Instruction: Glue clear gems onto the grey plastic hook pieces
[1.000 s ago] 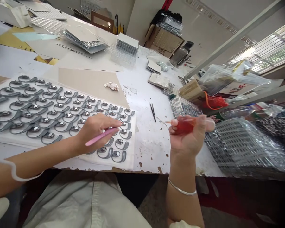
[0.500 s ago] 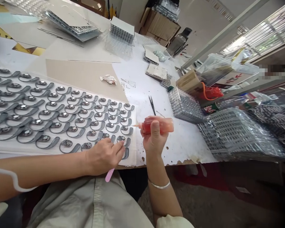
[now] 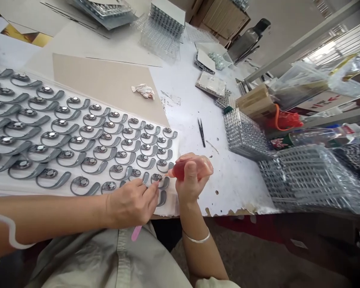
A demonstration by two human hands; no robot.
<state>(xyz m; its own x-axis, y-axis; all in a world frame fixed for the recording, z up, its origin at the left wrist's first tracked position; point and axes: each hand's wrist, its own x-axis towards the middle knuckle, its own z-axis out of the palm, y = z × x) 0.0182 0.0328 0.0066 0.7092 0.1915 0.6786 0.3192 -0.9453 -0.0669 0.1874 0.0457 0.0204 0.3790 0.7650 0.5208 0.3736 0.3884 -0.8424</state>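
My right hand is wrapped round a soft squeeze bottle of red liquid, tilted with its thin nozzle pointing left. The nozzle tip is at a round jewelled ornament on a curled grey strip, near the sheet's front right corner; whether they touch I cannot tell. My left hand is pinched closed beside that ornament, and a pink stick sticks out below the palm. Its other end is hidden by the fingers. Rows of similar ornaments on grey strips cover the white sheet.
Black tweezers lie right of the sheet. Behind it are a tan board and a crumpled stained tissue. Stacked clear trays and plastic-wrapped packs stand at the right. A dark bottle is farther back.
The squeeze bottle has come left and down, bringing its nozzle to the ornament by my left fingers. My left hand stays there with the pink stick. The camera view has shifted slightly.
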